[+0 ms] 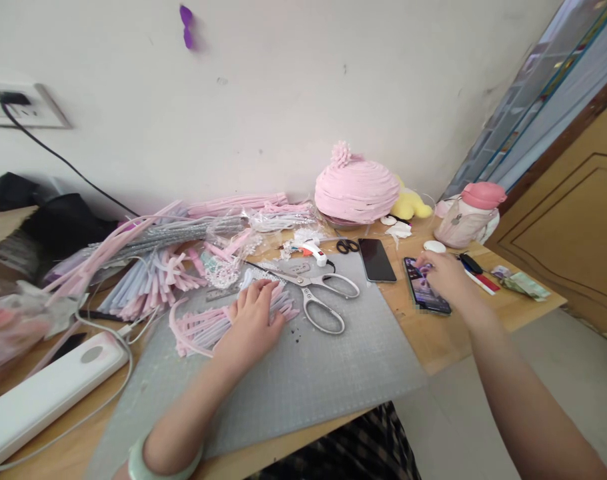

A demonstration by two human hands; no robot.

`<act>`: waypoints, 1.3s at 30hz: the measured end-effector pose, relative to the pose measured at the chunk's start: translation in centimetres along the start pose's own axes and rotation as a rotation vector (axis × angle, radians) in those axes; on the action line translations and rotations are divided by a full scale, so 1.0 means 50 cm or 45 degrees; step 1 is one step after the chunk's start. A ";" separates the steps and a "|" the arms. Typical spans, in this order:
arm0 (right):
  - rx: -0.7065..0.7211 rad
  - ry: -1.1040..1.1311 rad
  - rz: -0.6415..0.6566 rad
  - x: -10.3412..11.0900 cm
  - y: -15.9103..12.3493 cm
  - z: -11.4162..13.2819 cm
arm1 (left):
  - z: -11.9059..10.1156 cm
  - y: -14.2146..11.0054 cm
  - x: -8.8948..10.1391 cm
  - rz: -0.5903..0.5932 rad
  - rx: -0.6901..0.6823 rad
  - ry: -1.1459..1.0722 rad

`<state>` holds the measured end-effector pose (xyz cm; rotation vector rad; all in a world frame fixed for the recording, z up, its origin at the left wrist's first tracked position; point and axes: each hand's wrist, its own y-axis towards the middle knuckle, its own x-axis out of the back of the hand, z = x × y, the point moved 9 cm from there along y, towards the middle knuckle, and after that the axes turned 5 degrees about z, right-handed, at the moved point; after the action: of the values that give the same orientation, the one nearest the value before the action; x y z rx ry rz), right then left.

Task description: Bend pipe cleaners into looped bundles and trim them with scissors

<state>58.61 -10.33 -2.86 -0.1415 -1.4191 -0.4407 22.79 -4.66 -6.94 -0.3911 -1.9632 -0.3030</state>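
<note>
My left hand (254, 316) lies flat with fingers spread on a bunch of pink pipe cleaners (203, 328) on the grey cutting mat (303, 380). My right hand (443, 273) reaches out to a lit phone (426, 287) on the wooden table, its fingers resting on the screen and holding nothing. A second phone (376, 259), dark, lies just left of it. Large silver scissors (317, 293) rest on the mat between my hands. A white and orange glue gun (311, 252) lies behind them.
Piles of pink, lilac and silver pipe cleaners (158, 253) fill the back left. A pink wound dome (356, 189), a yellow plush (411, 203) and a pink-lidded bottle (471, 215) stand at the back. A white power strip (43, 393) lies front left. The table edge (533, 310) drops off at right.
</note>
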 end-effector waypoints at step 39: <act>0.354 0.161 0.076 0.009 0.051 0.191 | 0.004 0.005 0.051 -0.356 -0.230 -0.282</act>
<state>50.82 -4.71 -0.49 0.0679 -1.3333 -0.1966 21.74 -4.02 -4.66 -0.2727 -2.2187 -0.6428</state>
